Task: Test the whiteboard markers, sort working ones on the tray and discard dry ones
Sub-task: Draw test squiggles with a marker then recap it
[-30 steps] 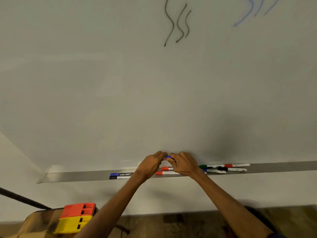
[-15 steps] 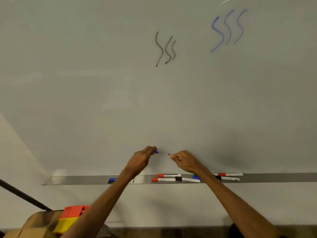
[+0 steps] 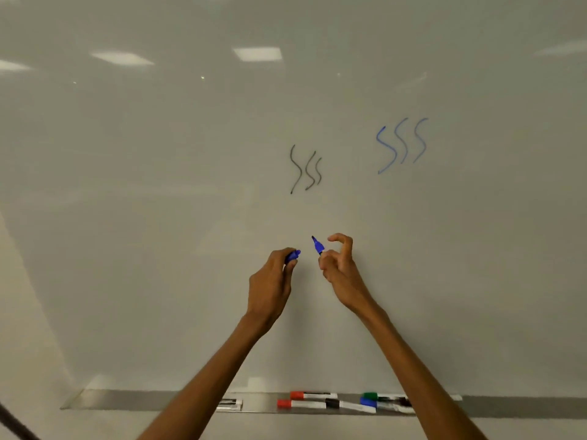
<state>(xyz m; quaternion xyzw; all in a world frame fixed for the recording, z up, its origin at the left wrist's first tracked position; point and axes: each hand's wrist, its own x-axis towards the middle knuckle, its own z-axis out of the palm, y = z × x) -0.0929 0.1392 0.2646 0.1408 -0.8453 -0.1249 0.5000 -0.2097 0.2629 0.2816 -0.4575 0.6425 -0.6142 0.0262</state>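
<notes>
Both hands are raised in front of the whiteboard [image 3: 158, 217]. My right hand [image 3: 341, 268] holds an uncapped blue marker [image 3: 317, 246], its tip pointing up and left, close to the board. My left hand [image 3: 273, 284] grips the blue cap [image 3: 293, 255] between thumb and fingers. On the metal tray [image 3: 127, 400] below lie several markers: two red-capped ones [image 3: 305, 399], a black one [image 3: 346, 405], a green one [image 3: 371, 396] and a blue one [image 3: 368, 402]. My left forearm hides most of another pair [image 3: 228, 404].
Three black wavy strokes [image 3: 306, 169] and three blue wavy strokes [image 3: 401, 144] are drawn on the board above my hands. A dark rod [image 3: 16, 427] crosses the lower left corner. Ceiling lights reflect in the board's upper part.
My hands pulled the blue marker and its cap apart, then rose from the tray toward the board's middle. The view tilted upward, so the box at lower left has left the frame.
</notes>
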